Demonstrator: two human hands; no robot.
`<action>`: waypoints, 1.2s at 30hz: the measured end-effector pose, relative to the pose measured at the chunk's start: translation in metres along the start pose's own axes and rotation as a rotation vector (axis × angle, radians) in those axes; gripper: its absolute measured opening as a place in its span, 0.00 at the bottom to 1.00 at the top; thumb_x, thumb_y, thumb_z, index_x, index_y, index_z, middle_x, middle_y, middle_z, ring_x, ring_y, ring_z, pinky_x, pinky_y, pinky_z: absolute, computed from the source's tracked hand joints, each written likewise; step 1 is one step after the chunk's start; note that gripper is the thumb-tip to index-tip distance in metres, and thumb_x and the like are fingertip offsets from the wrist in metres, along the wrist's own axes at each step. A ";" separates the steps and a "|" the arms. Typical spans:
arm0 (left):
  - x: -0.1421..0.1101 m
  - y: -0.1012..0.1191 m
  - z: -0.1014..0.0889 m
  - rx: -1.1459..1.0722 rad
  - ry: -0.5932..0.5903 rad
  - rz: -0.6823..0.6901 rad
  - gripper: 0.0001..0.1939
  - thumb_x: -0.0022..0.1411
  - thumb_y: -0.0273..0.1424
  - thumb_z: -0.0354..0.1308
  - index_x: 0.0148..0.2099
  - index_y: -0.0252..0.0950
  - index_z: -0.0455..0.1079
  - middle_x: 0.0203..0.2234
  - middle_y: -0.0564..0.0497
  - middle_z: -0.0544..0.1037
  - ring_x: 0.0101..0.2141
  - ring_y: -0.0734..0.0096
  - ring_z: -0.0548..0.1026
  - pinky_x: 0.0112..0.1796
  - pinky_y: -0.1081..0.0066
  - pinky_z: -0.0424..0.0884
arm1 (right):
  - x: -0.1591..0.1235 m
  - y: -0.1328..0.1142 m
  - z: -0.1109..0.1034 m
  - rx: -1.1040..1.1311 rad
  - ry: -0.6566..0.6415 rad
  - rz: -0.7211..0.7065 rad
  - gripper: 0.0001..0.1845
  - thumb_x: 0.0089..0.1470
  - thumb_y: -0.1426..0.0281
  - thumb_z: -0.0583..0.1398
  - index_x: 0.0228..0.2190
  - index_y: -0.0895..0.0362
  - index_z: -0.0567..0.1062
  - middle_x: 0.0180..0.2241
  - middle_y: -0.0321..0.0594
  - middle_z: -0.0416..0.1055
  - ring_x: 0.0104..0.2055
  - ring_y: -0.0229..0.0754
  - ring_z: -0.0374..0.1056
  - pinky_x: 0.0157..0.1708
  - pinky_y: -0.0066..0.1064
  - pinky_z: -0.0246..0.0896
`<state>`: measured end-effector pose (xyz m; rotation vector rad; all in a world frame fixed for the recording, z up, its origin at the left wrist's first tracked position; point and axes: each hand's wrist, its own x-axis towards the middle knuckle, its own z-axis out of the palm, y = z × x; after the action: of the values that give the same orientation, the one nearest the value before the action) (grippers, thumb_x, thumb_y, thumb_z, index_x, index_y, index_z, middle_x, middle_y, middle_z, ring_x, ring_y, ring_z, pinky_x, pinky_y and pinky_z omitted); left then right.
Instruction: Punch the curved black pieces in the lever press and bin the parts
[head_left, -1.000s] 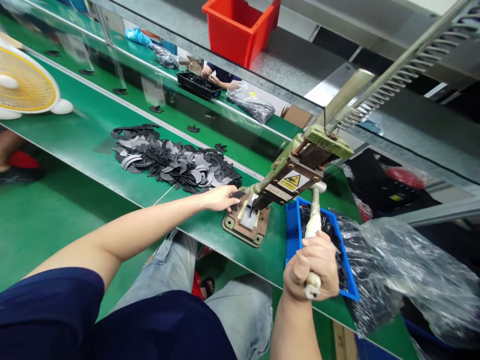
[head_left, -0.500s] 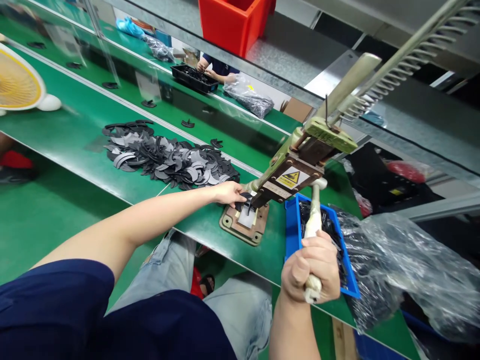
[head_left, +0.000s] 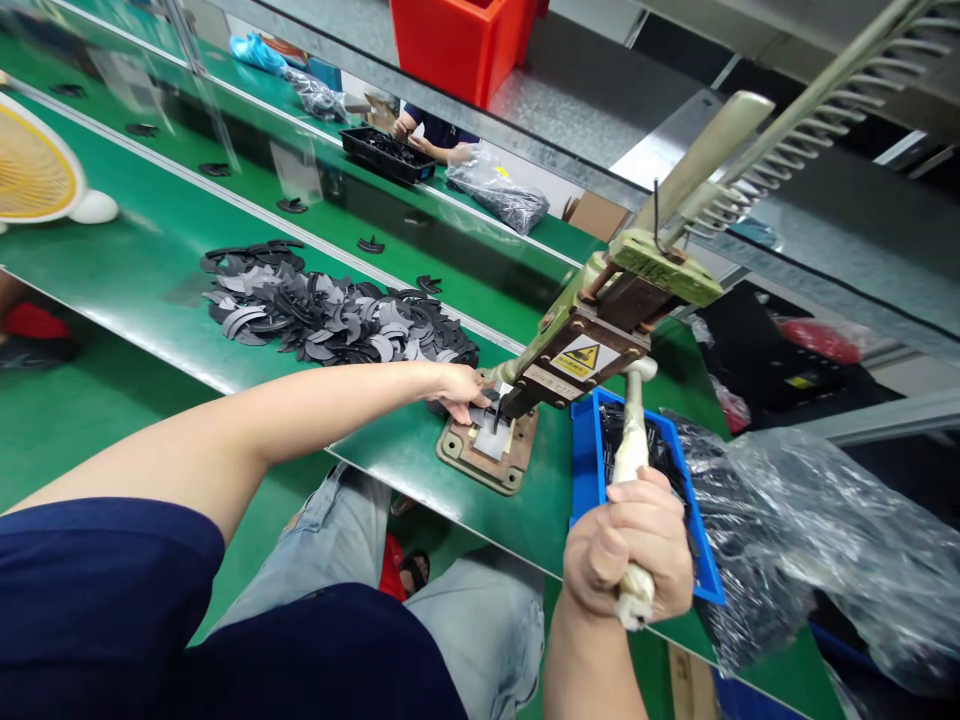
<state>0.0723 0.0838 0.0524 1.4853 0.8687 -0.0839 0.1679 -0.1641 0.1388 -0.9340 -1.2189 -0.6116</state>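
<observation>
1. While gripping the lever handle (head_left: 634, 440), has the right hand (head_left: 634, 545) curled around it.
2. Pinches a dark piece (head_left: 483, 411) at the press base (head_left: 466, 455) with the left hand (head_left: 459, 388).
3. Has heaped curved pieces (head_left: 337, 318) and a blue bin (head_left: 584, 455) on the green bench (head_left: 401, 450).

We hold our left arm (head_left: 330, 408) forward and to the right, slightly bent at the elbow (head_left: 238, 445), the left hand (head_left: 459, 386) partly extended; our right forearm (head_left: 591, 660) rises steeply, the right hand (head_left: 634, 545) curled into a fist.
</observation>
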 end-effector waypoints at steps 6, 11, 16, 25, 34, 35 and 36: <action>-0.008 -0.004 0.006 -0.056 0.013 0.048 0.12 0.63 0.35 0.69 0.39 0.36 0.69 0.19 0.54 0.76 0.20 0.70 0.79 0.25 0.76 0.77 | 0.092 0.005 0.020 0.137 0.041 -0.002 0.18 0.59 0.55 0.65 0.45 0.53 0.76 0.36 0.39 0.71 0.39 0.46 0.73 0.47 0.49 0.70; -0.045 -0.008 0.003 -0.143 0.036 0.180 0.17 0.64 0.38 0.69 0.37 0.36 0.65 0.21 0.54 0.77 0.23 0.71 0.81 0.26 0.77 0.77 | 0.094 0.029 0.007 0.141 0.033 0.176 0.22 0.70 0.56 0.50 0.57 0.51 0.71 0.59 0.45 0.68 0.63 0.53 0.68 0.58 0.49 0.65; -0.105 -0.019 0.005 -0.210 -0.055 0.359 0.20 0.64 0.45 0.69 0.38 0.36 0.65 0.27 0.50 0.81 0.24 0.69 0.82 0.25 0.75 0.76 | -0.023 0.035 0.001 0.039 -0.230 0.440 0.12 0.64 0.68 0.64 0.47 0.57 0.75 0.38 0.38 0.76 0.39 0.37 0.76 0.42 0.30 0.75; -0.153 -0.021 0.033 -0.160 -0.124 0.379 0.23 0.61 0.50 0.68 0.38 0.37 0.65 0.24 0.51 0.82 0.22 0.68 0.80 0.23 0.73 0.75 | -0.099 -0.006 0.035 0.179 -0.485 0.721 0.15 0.63 0.58 0.65 0.37 0.58 0.73 0.33 0.36 0.75 0.31 0.36 0.73 0.31 0.28 0.73; -0.156 -0.025 0.043 -0.336 -0.270 0.252 0.28 0.53 0.52 0.73 0.36 0.37 0.66 0.22 0.51 0.80 0.19 0.73 0.77 0.20 0.78 0.67 | -0.104 -0.028 0.027 0.112 -0.451 0.760 0.10 0.65 0.62 0.62 0.36 0.57 0.72 0.33 0.38 0.74 0.33 0.37 0.71 0.34 0.28 0.70; -0.155 -0.025 0.043 -0.352 -0.283 0.242 0.28 0.53 0.52 0.73 0.36 0.36 0.65 0.23 0.51 0.80 0.19 0.74 0.76 0.20 0.78 0.67 | -0.105 -0.028 0.025 0.099 -0.461 0.751 0.10 0.65 0.63 0.61 0.37 0.57 0.72 0.33 0.38 0.74 0.33 0.37 0.71 0.34 0.28 0.69; -0.154 -0.025 0.043 -0.351 -0.291 0.244 0.28 0.53 0.52 0.73 0.36 0.36 0.65 0.23 0.52 0.79 0.19 0.74 0.76 0.20 0.78 0.67 | -0.106 -0.027 0.023 0.085 -0.476 0.740 0.09 0.66 0.63 0.60 0.37 0.56 0.72 0.34 0.38 0.74 0.33 0.37 0.71 0.34 0.29 0.70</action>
<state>-0.0306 -0.0271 0.1093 1.2003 0.4365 0.0328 0.1057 -0.1666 0.0462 -1.4007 -1.1782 0.2658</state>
